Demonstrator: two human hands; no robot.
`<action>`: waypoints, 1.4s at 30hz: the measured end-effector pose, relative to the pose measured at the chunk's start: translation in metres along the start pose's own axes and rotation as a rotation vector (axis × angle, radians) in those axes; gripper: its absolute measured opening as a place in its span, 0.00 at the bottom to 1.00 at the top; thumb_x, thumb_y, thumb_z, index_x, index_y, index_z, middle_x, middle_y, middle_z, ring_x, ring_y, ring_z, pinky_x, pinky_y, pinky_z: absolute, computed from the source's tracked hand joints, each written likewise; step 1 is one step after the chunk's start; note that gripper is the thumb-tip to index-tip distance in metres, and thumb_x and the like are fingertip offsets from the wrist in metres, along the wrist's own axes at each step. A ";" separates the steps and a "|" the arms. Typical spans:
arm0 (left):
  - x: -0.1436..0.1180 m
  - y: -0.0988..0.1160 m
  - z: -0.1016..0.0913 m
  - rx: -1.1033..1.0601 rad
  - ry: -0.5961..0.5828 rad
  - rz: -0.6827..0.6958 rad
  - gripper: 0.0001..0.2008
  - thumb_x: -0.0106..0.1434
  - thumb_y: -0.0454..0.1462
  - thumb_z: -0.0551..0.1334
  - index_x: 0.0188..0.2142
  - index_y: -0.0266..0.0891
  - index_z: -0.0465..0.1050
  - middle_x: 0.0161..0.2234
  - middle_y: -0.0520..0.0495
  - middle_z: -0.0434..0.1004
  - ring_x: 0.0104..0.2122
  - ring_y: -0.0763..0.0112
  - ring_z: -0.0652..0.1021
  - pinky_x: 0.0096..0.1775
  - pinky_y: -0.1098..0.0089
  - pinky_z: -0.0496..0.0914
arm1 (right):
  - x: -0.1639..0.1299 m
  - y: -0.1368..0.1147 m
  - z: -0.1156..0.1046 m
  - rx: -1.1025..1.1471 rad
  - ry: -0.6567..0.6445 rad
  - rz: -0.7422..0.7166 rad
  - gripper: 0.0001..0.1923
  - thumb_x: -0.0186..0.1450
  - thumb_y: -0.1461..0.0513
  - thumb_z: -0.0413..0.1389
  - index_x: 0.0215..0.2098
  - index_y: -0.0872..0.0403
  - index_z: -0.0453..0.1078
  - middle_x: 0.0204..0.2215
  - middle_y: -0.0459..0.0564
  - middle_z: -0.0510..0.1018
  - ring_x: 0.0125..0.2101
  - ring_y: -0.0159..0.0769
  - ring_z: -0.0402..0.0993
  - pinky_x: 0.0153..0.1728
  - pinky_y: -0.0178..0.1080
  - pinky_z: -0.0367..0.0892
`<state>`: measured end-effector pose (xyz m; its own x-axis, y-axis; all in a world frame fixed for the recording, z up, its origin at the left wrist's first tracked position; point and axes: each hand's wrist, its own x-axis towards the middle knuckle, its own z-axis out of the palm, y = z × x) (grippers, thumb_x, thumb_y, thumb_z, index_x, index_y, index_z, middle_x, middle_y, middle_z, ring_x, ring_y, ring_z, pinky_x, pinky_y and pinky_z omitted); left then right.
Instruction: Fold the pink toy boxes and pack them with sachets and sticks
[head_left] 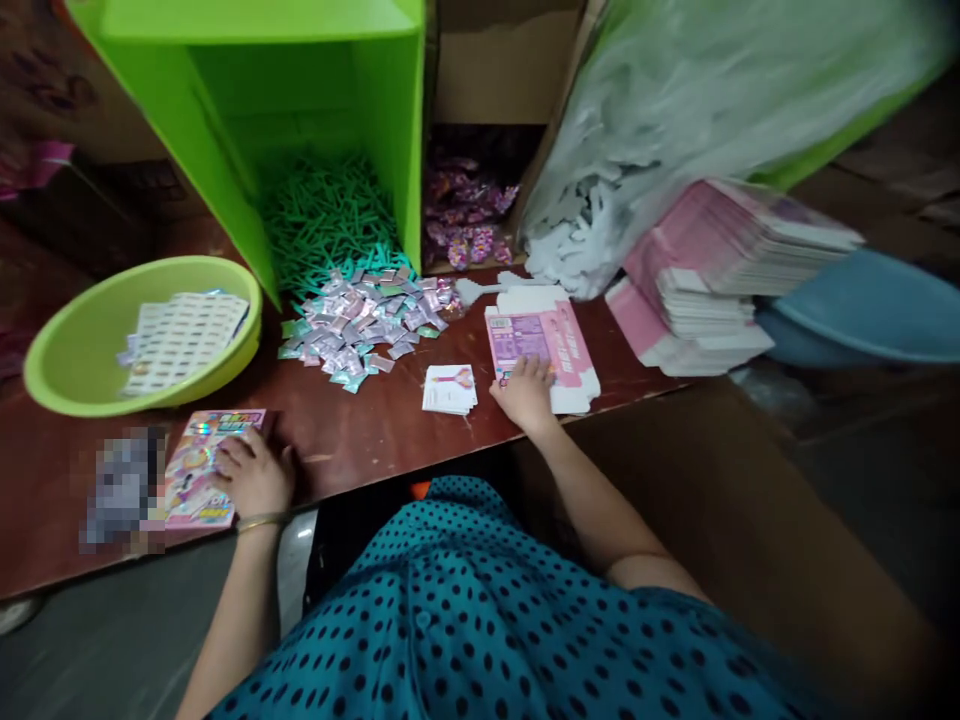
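Observation:
My left hand (pixel 256 474) lies with spread fingers on a colourful pink printed box (pixel 199 490) at the table's front left. Flat on the table to the right, a pink and white unfolded carton (pixel 574 350) has my right hand (pixel 527 392) resting on its lower left part, fingers stretched out. Beside that hand sits a small stack of white printed cards (pixel 448 390), the top one showing a pink and purple picture. Behind the cards spreads a heap of small shiny sachets (pixel 360 325).
A yellow-green basin (pixel 52 370) holds printed sheets. A green bin (pixel 416 150) lies on its side, spilling green sticks (pixel 330 215). White plastic pieces (pixel 577 245) lie under a clear bag. Stacked pink cartons (pixel 712 290) stand at right beside a blue basin (pixel 877 310).

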<state>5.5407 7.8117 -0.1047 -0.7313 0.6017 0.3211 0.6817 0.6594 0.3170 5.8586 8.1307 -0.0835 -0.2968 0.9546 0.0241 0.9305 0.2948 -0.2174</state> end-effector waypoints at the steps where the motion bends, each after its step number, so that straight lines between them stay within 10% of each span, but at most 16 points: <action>1: 0.005 0.016 0.005 -0.093 -0.023 0.033 0.36 0.67 0.54 0.57 0.69 0.41 0.60 0.73 0.29 0.51 0.69 0.21 0.52 0.59 0.19 0.47 | -0.003 -0.004 -0.002 0.009 0.033 -0.020 0.31 0.68 0.60 0.54 0.62 0.76 0.64 0.62 0.84 0.65 0.65 0.73 0.60 0.62 0.68 0.58; 7: 0.014 0.147 0.016 -1.310 -0.695 0.022 0.37 0.61 0.60 0.65 0.63 0.45 0.69 0.63 0.36 0.72 0.60 0.49 0.76 0.60 0.47 0.71 | -0.080 -0.048 -0.023 0.266 0.265 -0.382 0.23 0.70 0.66 0.46 0.60 0.59 0.72 0.52 0.66 0.79 0.51 0.51 0.78 0.54 0.51 0.74; 10: 0.016 0.171 0.015 -1.613 -0.544 -0.339 0.30 0.55 0.53 0.73 0.53 0.42 0.77 0.53 0.39 0.82 0.48 0.55 0.83 0.51 0.56 0.78 | -0.113 -0.076 -0.012 0.426 0.156 -0.865 0.22 0.73 0.62 0.48 0.62 0.53 0.71 0.56 0.56 0.79 0.57 0.45 0.75 0.62 0.46 0.70; 16: 0.007 0.134 0.022 -1.473 -0.452 -0.364 0.29 0.53 0.48 0.77 0.51 0.37 0.77 0.49 0.40 0.83 0.46 0.56 0.83 0.52 0.59 0.77 | -0.069 -0.107 -0.003 0.773 -0.018 -0.370 0.46 0.64 0.44 0.62 0.71 0.58 0.57 0.63 0.65 0.72 0.63 0.55 0.70 0.63 0.55 0.68; 23: 0.013 0.103 0.019 -1.174 -0.052 -0.080 0.50 0.56 0.51 0.75 0.71 0.45 0.52 0.57 0.38 0.75 0.52 0.59 0.80 0.55 0.61 0.74 | -0.067 -0.120 0.011 1.178 -0.451 -0.561 0.30 0.70 0.45 0.55 0.64 0.51 0.68 0.54 0.55 0.80 0.49 0.44 0.80 0.49 0.45 0.77; 26: 0.015 0.085 0.008 -1.083 -0.041 0.002 0.44 0.58 0.50 0.73 0.69 0.46 0.57 0.56 0.40 0.75 0.48 0.62 0.80 0.51 0.63 0.75 | -0.065 -0.126 0.034 1.232 -0.279 -0.582 0.33 0.71 0.46 0.54 0.69 0.49 0.61 0.64 0.56 0.71 0.58 0.43 0.74 0.56 0.45 0.73; 29: 0.002 0.064 0.002 -0.983 -0.164 0.026 0.29 0.62 0.52 0.69 0.58 0.42 0.73 0.52 0.41 0.78 0.46 0.61 0.80 0.50 0.63 0.73 | -0.076 -0.133 0.054 1.200 -0.212 -0.578 0.24 0.72 0.45 0.52 0.51 0.52 0.76 0.51 0.56 0.78 0.51 0.42 0.76 0.53 0.43 0.73; 34: -0.037 0.054 0.001 -0.970 -0.187 -0.190 0.23 0.71 0.51 0.56 0.35 0.38 0.81 0.35 0.45 0.79 0.38 0.64 0.77 0.44 0.65 0.70 | -0.085 -0.138 0.058 1.041 -0.489 -0.717 0.29 0.74 0.45 0.46 0.30 0.54 0.78 0.41 0.54 0.80 0.42 0.40 0.79 0.47 0.42 0.74; 36: -0.043 0.057 -0.001 -1.114 -0.147 -0.338 0.16 0.67 0.45 0.61 0.47 0.41 0.80 0.38 0.48 0.79 0.34 0.68 0.75 0.40 0.68 0.69 | -0.070 -0.148 0.050 1.007 -0.495 -0.767 0.24 0.74 0.47 0.49 0.41 0.53 0.81 0.53 0.54 0.80 0.50 0.41 0.78 0.52 0.42 0.73; 39: -0.035 0.059 -0.007 -1.409 -0.237 -0.620 0.42 0.54 0.35 0.66 0.69 0.47 0.60 0.41 0.51 0.80 0.25 0.76 0.71 0.31 0.74 0.65 | -0.049 -0.172 0.035 0.831 -0.529 -0.878 0.17 0.70 0.52 0.58 0.50 0.50 0.81 0.53 0.53 0.82 0.51 0.42 0.79 0.53 0.43 0.73; 42: -0.021 0.057 -0.013 -1.525 -0.443 -0.848 0.49 0.46 0.30 0.63 0.70 0.40 0.58 0.37 0.51 0.80 0.22 0.78 0.68 0.27 0.75 0.62 | -0.050 -0.183 0.019 0.726 -0.674 -1.095 0.17 0.70 0.54 0.58 0.54 0.46 0.80 0.52 0.46 0.83 0.52 0.42 0.80 0.57 0.42 0.71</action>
<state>5.5956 7.8305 -0.0815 -0.6311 0.5886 -0.5052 -0.6127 0.0212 0.7900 5.6994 8.0284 -0.0633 -0.9957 0.0163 0.0914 -0.0666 0.5607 -0.8253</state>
